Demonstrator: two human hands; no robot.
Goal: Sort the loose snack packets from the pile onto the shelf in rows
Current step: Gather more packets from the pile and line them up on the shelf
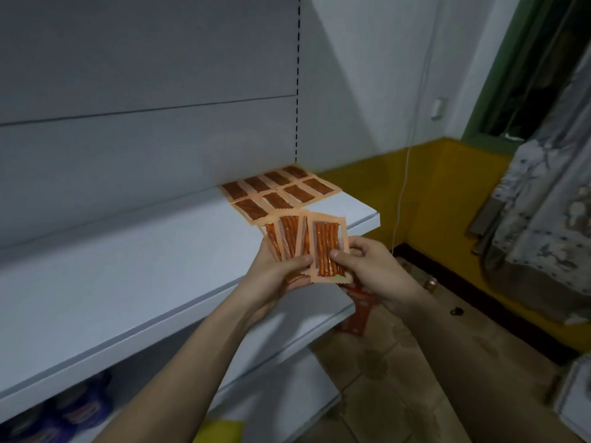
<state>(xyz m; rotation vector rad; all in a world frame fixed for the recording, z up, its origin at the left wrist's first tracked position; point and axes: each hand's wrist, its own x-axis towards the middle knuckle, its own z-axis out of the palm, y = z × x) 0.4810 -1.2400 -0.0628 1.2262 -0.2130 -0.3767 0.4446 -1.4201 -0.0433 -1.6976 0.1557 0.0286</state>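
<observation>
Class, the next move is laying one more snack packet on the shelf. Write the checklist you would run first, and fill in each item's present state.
1. One packet singled out: the front packet is pinched by the right hand, ahead of the fan. ok.
2. The other packets held: the fanned packets are gripped in the left hand. ok.
3. Rows to follow: two rows of laid packets lie flat at the shelf's back right corner. ok.
4. Bare shelf beside the rows: ok.
5. Front packet free of the fan: cannot tell.
</observation>
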